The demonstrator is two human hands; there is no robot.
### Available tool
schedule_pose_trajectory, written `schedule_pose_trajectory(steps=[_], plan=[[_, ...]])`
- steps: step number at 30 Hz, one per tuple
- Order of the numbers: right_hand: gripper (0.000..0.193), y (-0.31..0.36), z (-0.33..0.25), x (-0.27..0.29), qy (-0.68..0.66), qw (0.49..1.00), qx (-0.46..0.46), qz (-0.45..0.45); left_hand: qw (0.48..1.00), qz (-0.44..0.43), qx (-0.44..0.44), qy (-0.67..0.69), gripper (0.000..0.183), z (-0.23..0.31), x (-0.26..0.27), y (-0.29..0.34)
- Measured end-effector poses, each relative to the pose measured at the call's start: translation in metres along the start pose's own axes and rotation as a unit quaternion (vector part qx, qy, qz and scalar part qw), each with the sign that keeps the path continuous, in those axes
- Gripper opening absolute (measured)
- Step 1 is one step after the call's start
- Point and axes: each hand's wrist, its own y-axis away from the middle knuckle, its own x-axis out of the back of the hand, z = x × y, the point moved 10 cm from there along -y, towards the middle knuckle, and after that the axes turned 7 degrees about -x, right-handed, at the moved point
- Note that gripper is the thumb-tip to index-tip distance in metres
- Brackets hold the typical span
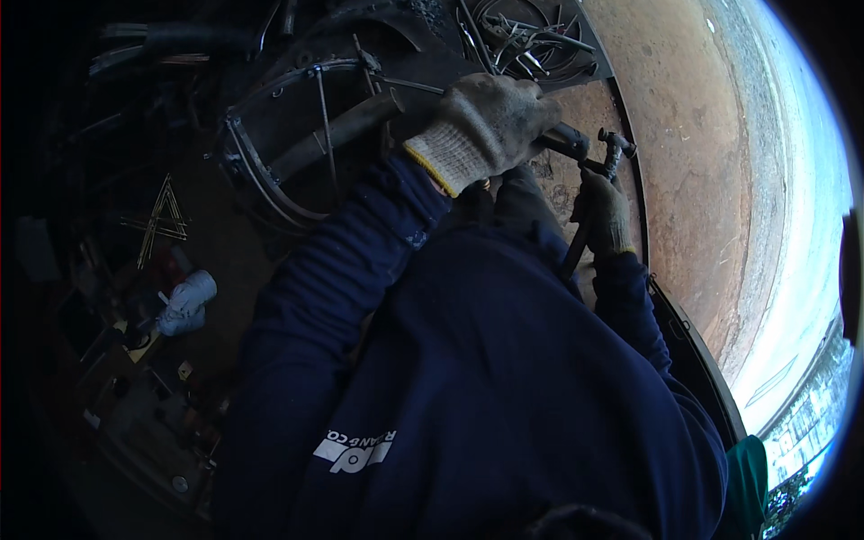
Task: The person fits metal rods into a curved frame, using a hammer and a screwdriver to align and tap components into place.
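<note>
My left hand, in a soiled knitted work glove with a yellow cuff edge, is closed around a dark round metal bar. The bar's thick end sticks out to the right, past my fingers. My right hand, also gloved, is closed on a dark bar-like tool, whose lower length runs down toward my body. Above that fist stands a T-shaped metal piece, close to the bar's end. Whether these parts are joined cannot be made out.
A curved metal frame with thin rods lies left of my left hand. Cables and tools fill a tray at the top. Thin rods and a white crumpled item are at left. Brown ground stretches beyond the dark edge at right.
</note>
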Motion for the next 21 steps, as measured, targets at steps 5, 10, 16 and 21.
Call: schedule_pose_trajectory(steps=[5,10,16,21], plan=[[0.039,0.026,0.009,-0.014,-0.074,0.997,-0.003,-0.019,0.997,-0.054,0.034,-0.034,0.028,-0.018,-0.022,-0.001],[0.044,0.050,0.009,-0.015,-0.171,0.981,0.017,-0.087,0.998,-0.033,0.019,-0.053,0.032,-0.019,-0.013,-0.009],[0.033,0.058,0.006,-0.039,-0.210,0.975,0.061,0.038,0.996,-0.025,0.017,-0.086,0.029,-0.019,-0.023,-0.007],[0.027,0.076,-0.018,-0.029,-0.080,0.995,0.052,0.026,0.992,-0.062,0.042,-0.099,0.030,-0.025,-0.027,-0.005]])
